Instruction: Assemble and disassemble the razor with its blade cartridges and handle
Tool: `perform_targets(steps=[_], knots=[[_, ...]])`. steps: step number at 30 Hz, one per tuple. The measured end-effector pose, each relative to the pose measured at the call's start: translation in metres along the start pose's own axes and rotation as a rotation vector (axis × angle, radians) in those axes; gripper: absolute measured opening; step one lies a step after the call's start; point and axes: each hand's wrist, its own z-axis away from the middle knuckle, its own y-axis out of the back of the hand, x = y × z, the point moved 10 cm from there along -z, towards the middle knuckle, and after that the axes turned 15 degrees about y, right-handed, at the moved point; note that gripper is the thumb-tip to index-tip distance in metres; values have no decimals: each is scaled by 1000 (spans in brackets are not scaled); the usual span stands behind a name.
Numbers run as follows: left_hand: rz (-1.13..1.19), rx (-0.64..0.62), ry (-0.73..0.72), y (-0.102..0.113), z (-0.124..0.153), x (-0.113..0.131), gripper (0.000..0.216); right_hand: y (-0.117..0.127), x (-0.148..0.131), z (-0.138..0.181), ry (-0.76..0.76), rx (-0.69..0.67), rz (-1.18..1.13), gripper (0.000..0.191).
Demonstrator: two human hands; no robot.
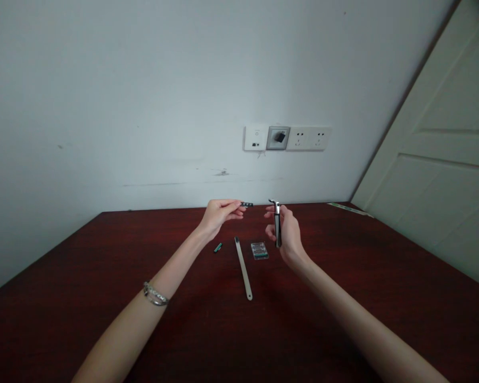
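Above the far part of the table, my left hand [219,215] pinches a small dark razor cartridge [246,205] between thumb and fingertips. A silver and black razor handle [277,223] stands upright in my right hand [291,231], its bent metal head at the top. A small gap separates the cartridge from the handle's head. Below the hands lie a green and black cartridge [218,247], a long pale stick with a dark tip [243,271], and a clear plastic case [259,250] with something green inside.
The dark red wooden table [207,330] meets a white wall with sockets [308,138] and a dark plug [280,137]. A white panelled door [439,159] stands at the right, and a thin patterned strip [349,209] lies near the far right corner.
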Motion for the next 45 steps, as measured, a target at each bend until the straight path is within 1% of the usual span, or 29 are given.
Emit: perform_targets(steps=[3, 6, 8, 12, 16, 22, 31, 41, 45], knots=[[27, 22, 1, 4, 0, -1, 19, -9, 6, 3, -91, -53, -83, 26], [45, 33, -3, 6, 3, -1, 20, -25, 10, 11, -149, -154, -155, 18], [51, 43, -21, 7, 6, 1, 21, -35, 8, 18, -134, -218, -171, 15], [52, 58, -54, 7, 11, 7, 23, -48, 1, 33, -49, -301, -176, 22], [45, 46, -66, 3, 12, 8, 24, -58, 3, 46, -49, -377, -177, 28], [47, 3, -85, -3, 14, 6, 25, -59, 12, 50, -83, -383, -149, 33], [87, 47, -123, -5, 23, 1, 24, -61, 22, 56, -123, -376, -188, 33], [85, 38, -167, -9, 28, 1, 25, -65, 14, 58, -48, -414, -159, 32], [91, 47, -174, -8, 29, 1, 22, -67, 11, 56, 19, -444, -122, 32]])
